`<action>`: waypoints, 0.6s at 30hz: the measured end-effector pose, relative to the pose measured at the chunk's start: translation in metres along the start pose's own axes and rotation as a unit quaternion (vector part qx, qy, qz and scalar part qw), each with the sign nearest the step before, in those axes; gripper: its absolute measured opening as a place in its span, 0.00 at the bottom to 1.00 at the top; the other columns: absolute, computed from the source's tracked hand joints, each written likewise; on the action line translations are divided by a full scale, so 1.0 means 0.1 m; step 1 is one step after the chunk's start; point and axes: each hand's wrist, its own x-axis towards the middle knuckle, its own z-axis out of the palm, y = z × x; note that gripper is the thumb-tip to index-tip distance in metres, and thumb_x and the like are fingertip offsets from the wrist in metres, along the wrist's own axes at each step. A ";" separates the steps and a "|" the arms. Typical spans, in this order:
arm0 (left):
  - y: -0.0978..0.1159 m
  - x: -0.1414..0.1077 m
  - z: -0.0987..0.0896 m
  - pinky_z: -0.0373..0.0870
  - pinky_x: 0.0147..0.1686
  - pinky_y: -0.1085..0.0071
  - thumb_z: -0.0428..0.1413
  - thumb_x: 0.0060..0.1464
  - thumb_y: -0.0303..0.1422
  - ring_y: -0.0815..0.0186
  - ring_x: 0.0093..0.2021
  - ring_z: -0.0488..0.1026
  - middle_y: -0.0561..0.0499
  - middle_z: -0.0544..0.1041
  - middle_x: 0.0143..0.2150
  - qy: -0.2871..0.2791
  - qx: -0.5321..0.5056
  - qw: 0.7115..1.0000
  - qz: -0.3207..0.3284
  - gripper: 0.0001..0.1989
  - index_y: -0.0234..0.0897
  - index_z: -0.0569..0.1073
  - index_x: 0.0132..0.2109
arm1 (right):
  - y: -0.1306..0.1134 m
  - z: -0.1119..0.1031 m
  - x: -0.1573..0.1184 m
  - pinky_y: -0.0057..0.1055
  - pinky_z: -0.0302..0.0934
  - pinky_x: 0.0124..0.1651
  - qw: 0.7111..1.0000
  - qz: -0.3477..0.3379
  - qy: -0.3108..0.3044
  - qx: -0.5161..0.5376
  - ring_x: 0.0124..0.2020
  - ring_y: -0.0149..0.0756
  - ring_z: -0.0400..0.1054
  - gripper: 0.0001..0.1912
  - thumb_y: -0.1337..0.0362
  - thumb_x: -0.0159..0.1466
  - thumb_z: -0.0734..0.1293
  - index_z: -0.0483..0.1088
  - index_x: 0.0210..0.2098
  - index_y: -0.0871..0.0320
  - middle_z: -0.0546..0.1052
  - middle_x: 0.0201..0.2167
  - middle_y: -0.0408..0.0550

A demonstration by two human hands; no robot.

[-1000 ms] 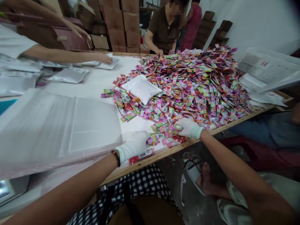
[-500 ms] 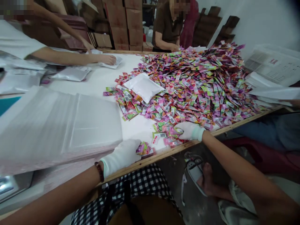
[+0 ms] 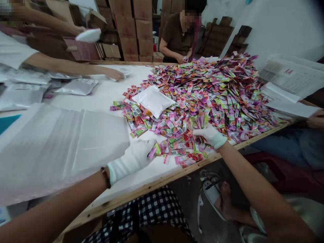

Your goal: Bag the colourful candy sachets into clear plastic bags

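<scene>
My white-gloved left hand [image 3: 141, 153] is closed around a few small candy packets [image 3: 158, 149], low over the white tabletop [image 3: 141, 175]. To its right, my gloved right hand [image 3: 209, 135] grips a bunch of packets [image 3: 198, 123] that stand up from its fingers. Loose green, pink and purple packets lie beneath and between both hands. Behind them spreads a large heap of the same packets [image 3: 215, 89]. On the heap's near left part rests a plump white pouch [image 3: 154, 100].
A stack of translucent plastic bags [image 3: 101, 131] lies left of my left hand. Filled pouches [image 3: 77, 86] lie at the far left, by a co-worker's arms [image 3: 76, 67]. Another person [image 3: 177, 37] stands behind the heap. Printed white sheets [image 3: 291, 77] are at the right. A wooden edge [image 3: 177, 173] borders the table.
My right hand has lifted from the table edge with upright packets in it. My left hand has risen slightly with its packets. The co-worker at left has raised one hand with a white item.
</scene>
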 end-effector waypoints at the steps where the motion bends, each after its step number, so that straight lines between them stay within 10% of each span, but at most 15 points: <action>1: -0.01 0.18 -0.04 0.61 0.31 0.68 0.49 0.59 0.36 0.61 0.32 0.71 0.48 0.74 0.34 0.029 0.002 1.000 0.012 0.10 0.37 0.70 0.42 | 0.03 0.07 0.10 0.35 0.69 0.41 1.000 0.014 0.005 -0.007 0.33 0.38 0.72 0.17 0.59 0.43 0.75 0.73 0.31 0.59 0.78 0.29 0.44; 8: -0.02 1.00 0.18 0.64 0.44 0.62 0.46 0.60 0.27 0.58 0.38 0.73 0.44 0.76 0.36 0.096 0.046 0.988 0.113 0.11 0.34 0.72 0.40 | 0.28 0.47 0.47 0.38 0.67 0.48 0.977 0.034 0.035 -0.205 0.36 0.39 0.73 0.22 0.67 0.43 0.72 0.73 0.39 0.58 0.80 0.34 0.46; 14: -0.14 0.67 0.14 0.66 0.40 0.60 0.50 0.57 0.32 0.54 0.36 0.74 0.43 0.76 0.34 0.070 0.040 0.996 0.026 0.09 0.35 0.72 0.41 | 0.30 0.32 0.37 0.33 0.69 0.41 0.995 0.022 0.045 -0.092 0.32 0.36 0.73 0.19 0.65 0.45 0.71 0.71 0.38 0.59 0.80 0.34 0.46; 18: -0.24 0.34 -0.07 0.69 0.33 0.65 0.57 0.51 0.37 0.58 0.33 0.75 0.45 0.77 0.34 0.041 -0.175 0.981 -0.068 0.11 0.37 0.72 0.41 | 0.28 0.34 0.37 0.34 0.68 0.40 0.991 0.020 0.054 -0.122 0.34 0.40 0.74 0.19 0.62 0.45 0.72 0.72 0.37 0.58 0.80 0.34 0.48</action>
